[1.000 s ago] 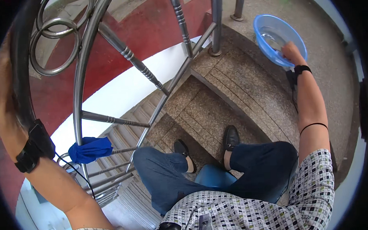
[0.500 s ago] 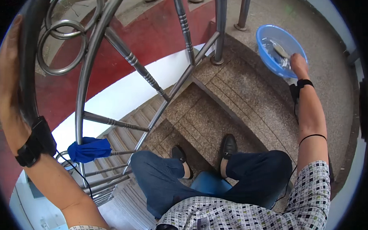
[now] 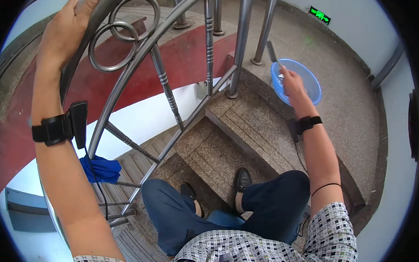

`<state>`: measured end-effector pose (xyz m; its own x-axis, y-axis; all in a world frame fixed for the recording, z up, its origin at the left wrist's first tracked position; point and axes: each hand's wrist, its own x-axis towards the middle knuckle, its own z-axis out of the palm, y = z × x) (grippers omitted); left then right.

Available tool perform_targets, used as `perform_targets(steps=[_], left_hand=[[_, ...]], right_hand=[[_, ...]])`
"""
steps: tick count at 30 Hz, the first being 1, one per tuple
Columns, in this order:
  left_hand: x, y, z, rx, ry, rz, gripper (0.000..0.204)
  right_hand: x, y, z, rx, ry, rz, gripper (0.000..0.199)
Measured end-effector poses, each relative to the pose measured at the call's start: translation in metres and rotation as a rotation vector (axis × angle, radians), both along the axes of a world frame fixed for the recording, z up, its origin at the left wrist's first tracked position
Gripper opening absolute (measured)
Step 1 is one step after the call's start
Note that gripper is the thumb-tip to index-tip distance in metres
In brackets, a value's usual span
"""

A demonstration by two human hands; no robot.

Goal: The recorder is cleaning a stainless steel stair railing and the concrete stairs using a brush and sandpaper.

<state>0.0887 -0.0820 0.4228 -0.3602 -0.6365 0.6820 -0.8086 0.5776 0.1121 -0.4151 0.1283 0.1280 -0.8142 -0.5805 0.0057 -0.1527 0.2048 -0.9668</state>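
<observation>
Lifted from the blue basin (image 3: 309, 81), right hand (image 3: 293, 84) clears railing posts (image 3: 241, 42).

Basin (image 3: 309, 83) sits on the landing (image 3: 348, 126), right of the railing (image 3: 171, 104); cloth (image 3: 100, 168) hangs on the railing's left.

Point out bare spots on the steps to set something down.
Bare: landing right of the blue basin, and the step tread between baluster base and right hand. Crowded: lower step by the shoes.
</observation>
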Motion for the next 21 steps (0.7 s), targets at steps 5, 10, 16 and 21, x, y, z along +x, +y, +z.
perform_targets(steps=[5,10,16,21], left_hand=[[-0.014,0.034,-0.003,-0.151,0.070,0.090,0.059],[-0.029,0.038,-0.006,-0.151,0.063,0.146,0.056],[-0.026,0.045,-0.009,-0.062,0.077,0.108,0.058],[-0.014,0.046,-0.005,-0.109,0.028,0.169,0.062]], right_hand=[[0.129,-0.038,0.050,-0.176,-0.277,0.181,0.031],[0.198,-0.063,0.075,-0.341,-0.394,0.179,0.025],[0.240,-0.082,0.082,-0.459,-0.475,0.247,0.025],[0.214,-0.129,0.071,-0.361,-0.288,0.230,0.023]])
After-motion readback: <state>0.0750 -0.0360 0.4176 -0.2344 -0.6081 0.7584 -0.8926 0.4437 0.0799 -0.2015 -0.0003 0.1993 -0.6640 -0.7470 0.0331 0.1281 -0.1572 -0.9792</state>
